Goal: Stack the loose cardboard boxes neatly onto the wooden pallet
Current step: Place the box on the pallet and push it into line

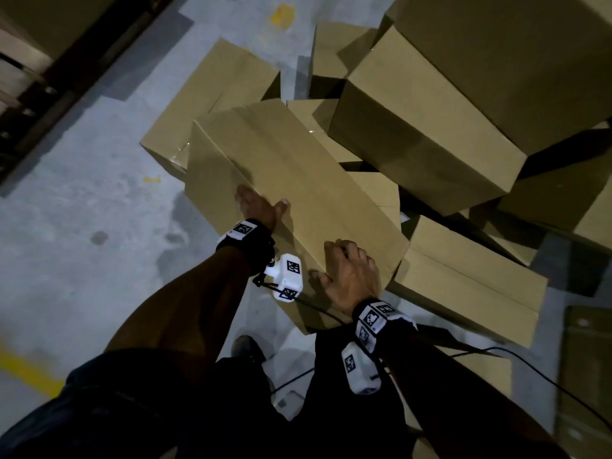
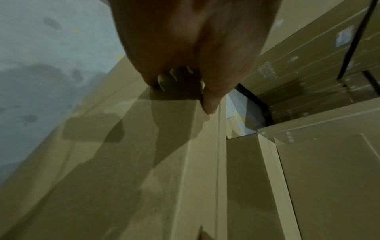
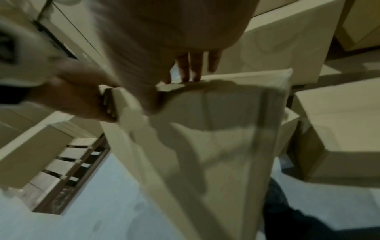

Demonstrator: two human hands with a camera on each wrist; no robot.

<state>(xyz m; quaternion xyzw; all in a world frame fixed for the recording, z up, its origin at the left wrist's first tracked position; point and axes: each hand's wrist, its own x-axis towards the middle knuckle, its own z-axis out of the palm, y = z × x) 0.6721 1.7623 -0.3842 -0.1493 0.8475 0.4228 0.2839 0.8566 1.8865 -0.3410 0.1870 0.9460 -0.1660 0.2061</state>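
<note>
Both hands on the long cardboard box point(image 1: 291, 180): left hand point(image 1: 256, 207) grips its edge, right hand point(image 1: 351, 276) clamps its near end.

Left arm: bare forearm stretched forward, banded at the wrist.
Left hand point(image 1: 256, 205): fingers curled over an edge, thumb lying on top.
Right arm: extended forward, wrist banded.
Right hand point(image 1: 351, 273): fingers hooked over a corner, thumb point(image 3: 82, 95) spread to the side.
</note>
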